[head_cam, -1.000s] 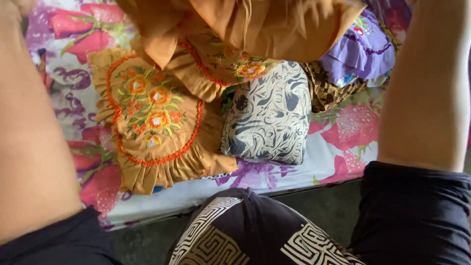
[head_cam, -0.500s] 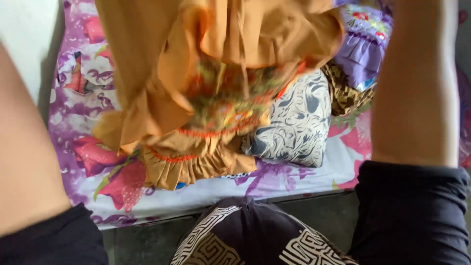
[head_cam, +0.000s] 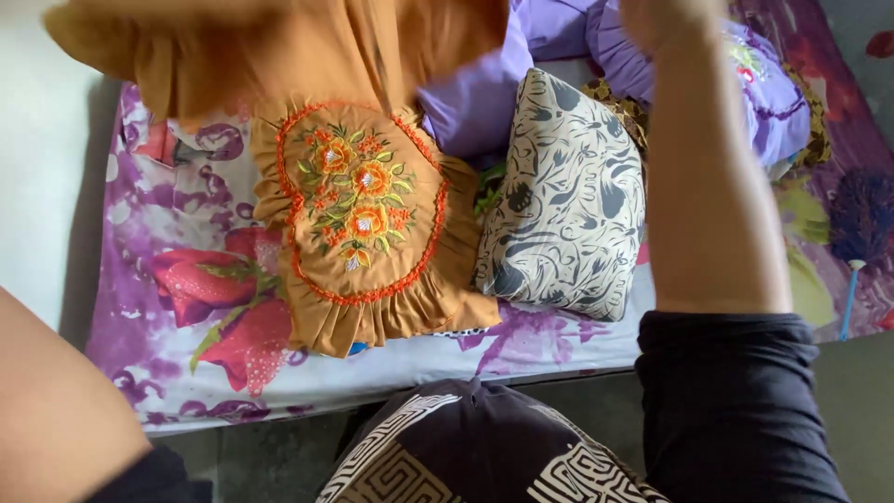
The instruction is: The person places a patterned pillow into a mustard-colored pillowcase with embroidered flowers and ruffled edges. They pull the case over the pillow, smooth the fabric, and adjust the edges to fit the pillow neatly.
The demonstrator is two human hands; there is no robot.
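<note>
Both hands are working high at the far edge, the right hand (head_cam: 666,17) blurred so I cannot tell its grip, the left unseen, while the orange embroidered cover (head_cam: 358,210) is lying on the floral sheet (head_cam: 186,373), probably needing smoothing next.

Light: soft, even daylight, moderately bright, with no glare.
Shadows: a dim band under the edge of the flower-printed bed sheet (head_cam: 186,373) at 6 o'clock; faint shade beneath the cream pillow with dark leaf print (head_cam: 568,196).
Sharpest: the embroidered orange frilled cushion cover (head_cam: 363,224) at centre.
Blur: the right hand (head_cam: 666,19) at 1 o'clock and the lifted plain orange cloth (head_cam: 279,47) at 11 o'clock are smeared by motion.
Edges: the near forearms are soft and stretched.
</note>
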